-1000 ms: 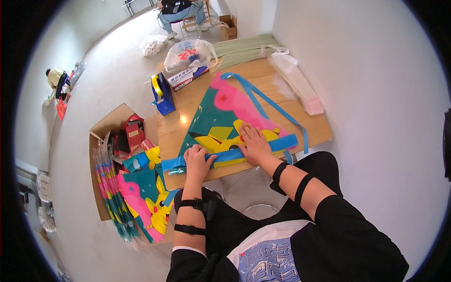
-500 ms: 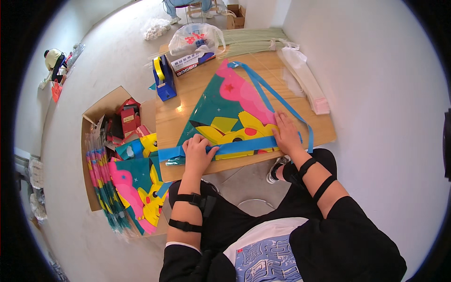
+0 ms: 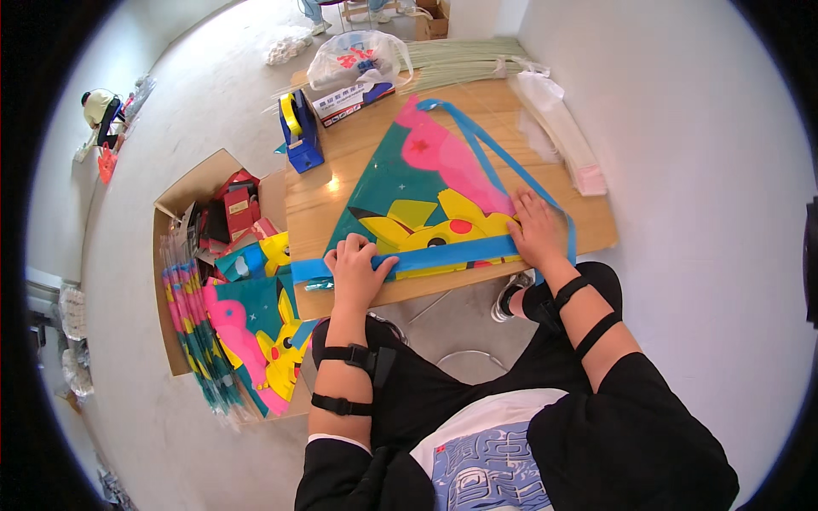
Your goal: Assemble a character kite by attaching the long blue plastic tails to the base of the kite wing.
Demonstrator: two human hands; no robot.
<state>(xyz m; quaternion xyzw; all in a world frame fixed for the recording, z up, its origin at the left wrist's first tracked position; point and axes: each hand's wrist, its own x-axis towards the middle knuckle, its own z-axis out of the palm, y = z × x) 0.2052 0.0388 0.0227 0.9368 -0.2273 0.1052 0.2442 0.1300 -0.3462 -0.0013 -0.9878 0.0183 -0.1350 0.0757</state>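
A triangular printed plastic sheet (image 3: 383, 192), kite-like in shape, lies on the wooden table in front of me. It is teal and pink with a yellow cartoon figure. Along its near edge runs a flat blue strip (image 3: 452, 254), which sticks out past the left corner. My left hand (image 3: 354, 264) presses on the strip near that corner, fingers bent and thumb spread away. At the right corner, my right hand (image 3: 537, 232) lies on the sheet with its fingers stretched out. A loose blue ribbon (image 3: 524, 179) loops from the far tip down beside the right hand.
A blue tape dispenser (image 3: 302, 145), a printed box (image 3: 349, 106) and a plastic bag (image 3: 358, 60) stand at the far left. Thin sticks (image 3: 460, 64) and white strips (image 3: 558, 128) lie farther back and right. Left of the table is a filled carton (image 3: 192, 192). Two people are in the background.
My hands have moved slightly apart along the sheet's near edge, the left one leftward and the right one rightward. The whole view has shifted a little.
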